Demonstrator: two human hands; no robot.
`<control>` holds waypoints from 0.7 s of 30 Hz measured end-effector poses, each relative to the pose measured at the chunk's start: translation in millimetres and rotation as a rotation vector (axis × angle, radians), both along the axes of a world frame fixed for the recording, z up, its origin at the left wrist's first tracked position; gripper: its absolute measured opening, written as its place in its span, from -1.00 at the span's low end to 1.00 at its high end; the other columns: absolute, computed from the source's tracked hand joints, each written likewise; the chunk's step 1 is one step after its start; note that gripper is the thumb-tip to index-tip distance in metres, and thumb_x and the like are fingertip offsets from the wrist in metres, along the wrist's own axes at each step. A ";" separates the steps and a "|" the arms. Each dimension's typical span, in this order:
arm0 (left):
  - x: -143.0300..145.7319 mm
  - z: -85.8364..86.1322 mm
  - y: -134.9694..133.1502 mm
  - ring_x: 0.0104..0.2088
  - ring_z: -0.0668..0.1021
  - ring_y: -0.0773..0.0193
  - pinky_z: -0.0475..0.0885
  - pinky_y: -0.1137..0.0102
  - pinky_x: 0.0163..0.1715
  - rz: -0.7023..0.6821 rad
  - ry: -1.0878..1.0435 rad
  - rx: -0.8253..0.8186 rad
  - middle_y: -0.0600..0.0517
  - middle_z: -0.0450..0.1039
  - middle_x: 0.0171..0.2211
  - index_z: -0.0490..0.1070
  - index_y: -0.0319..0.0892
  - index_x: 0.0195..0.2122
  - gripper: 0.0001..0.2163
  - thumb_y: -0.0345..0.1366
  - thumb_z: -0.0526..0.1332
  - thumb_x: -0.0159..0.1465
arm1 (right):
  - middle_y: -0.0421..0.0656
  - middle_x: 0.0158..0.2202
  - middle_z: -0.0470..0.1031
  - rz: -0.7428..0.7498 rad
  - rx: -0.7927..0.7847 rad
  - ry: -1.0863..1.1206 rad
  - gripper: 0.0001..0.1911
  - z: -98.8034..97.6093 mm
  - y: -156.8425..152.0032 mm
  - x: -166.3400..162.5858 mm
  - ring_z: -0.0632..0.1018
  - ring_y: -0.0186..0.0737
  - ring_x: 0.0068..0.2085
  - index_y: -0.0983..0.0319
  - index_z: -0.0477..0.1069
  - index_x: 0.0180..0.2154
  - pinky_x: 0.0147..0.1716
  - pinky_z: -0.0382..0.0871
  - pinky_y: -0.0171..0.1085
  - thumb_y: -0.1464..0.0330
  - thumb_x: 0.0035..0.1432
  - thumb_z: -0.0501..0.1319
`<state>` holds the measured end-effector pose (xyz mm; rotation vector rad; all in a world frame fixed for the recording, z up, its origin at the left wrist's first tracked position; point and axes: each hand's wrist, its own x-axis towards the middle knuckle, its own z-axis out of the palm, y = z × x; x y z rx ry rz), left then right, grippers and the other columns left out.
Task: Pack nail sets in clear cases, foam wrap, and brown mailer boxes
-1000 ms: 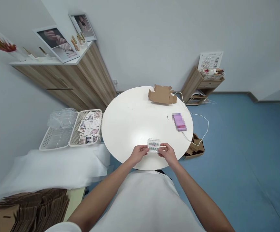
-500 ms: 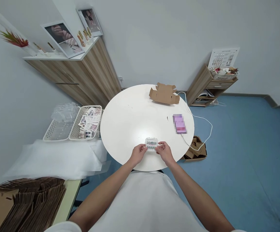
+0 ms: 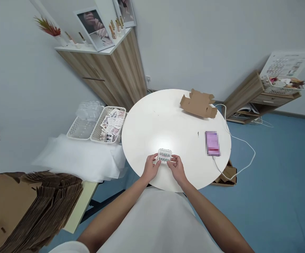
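A small clear plastic case (image 3: 165,155) with coloured pieces inside rests on the near part of the round white table (image 3: 168,123). My left hand (image 3: 150,168) pinches its left end and my right hand (image 3: 177,168) pinches its right end, fingers closed on the case. Both forearms reach in from the bottom of the view over my white top.
A folded brown cardboard box (image 3: 198,103) lies at the table's far side, and a purple phone (image 3: 212,143) with a white cable at its right. Two white baskets (image 3: 97,123) with cards stand on a side table left. Flat cardboard stack (image 3: 28,203) at lower left.
The view has swung to the left, so the table and cabinet sit further right in frame. My hands keep hold of the case at the table's near edge.
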<state>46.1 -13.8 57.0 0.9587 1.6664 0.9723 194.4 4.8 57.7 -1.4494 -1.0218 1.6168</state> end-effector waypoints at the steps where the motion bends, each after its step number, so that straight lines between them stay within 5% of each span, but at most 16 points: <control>1: -7.4 -1.1 1.7 -0.16 0.36 0.23 0.30 0.41 -0.28 0.004 0.022 0.004 -0.07 0.24 -0.09 0.33 -0.08 -0.09 -0.66 -0.21 0.19 0.07 | -0.14 -0.12 0.30 0.021 -0.001 0.001 -0.58 1.1 2.9 -7.9 0.44 -0.32 -0.34 0.13 0.19 -0.17 -0.29 0.32 -0.26 0.20 -0.11 0.19; 8: -78.2 -13.4 25.3 -0.21 0.35 0.26 0.33 0.43 -0.32 0.076 0.059 0.001 -0.06 0.22 -0.18 0.25 -0.12 -0.01 -0.61 -0.23 0.15 0.11 | -0.14 -0.06 0.24 0.093 -0.043 -0.058 -0.55 -6.6 38.2 -83.0 0.35 -0.20 -0.11 0.11 0.25 -0.15 -0.21 0.30 -0.24 0.24 -0.17 0.23; 13: -139.4 -29.1 47.2 -0.19 0.35 0.26 0.32 0.44 -0.26 0.161 0.065 -0.019 -0.07 0.18 -0.15 0.25 -0.13 0.00 -0.60 -0.21 0.15 0.12 | -0.12 -0.09 0.26 0.140 -0.082 -0.123 -0.49 -20.9 65.4 -148.9 0.34 -0.20 -0.13 0.13 0.25 -0.09 -0.19 0.29 -0.24 0.25 -0.17 0.22; 21: -196.4 -50.8 71.0 -0.19 0.36 0.23 0.28 0.35 -0.15 0.038 0.087 -0.141 -0.08 0.19 -0.14 0.22 -0.18 0.03 -0.59 -0.17 0.08 0.15 | -0.12 -0.10 0.31 0.164 -0.082 -0.227 -0.46 -46.3 84.4 -210.9 0.37 -0.23 -0.16 0.20 0.23 -0.04 -0.20 0.29 -0.24 0.28 -0.15 0.17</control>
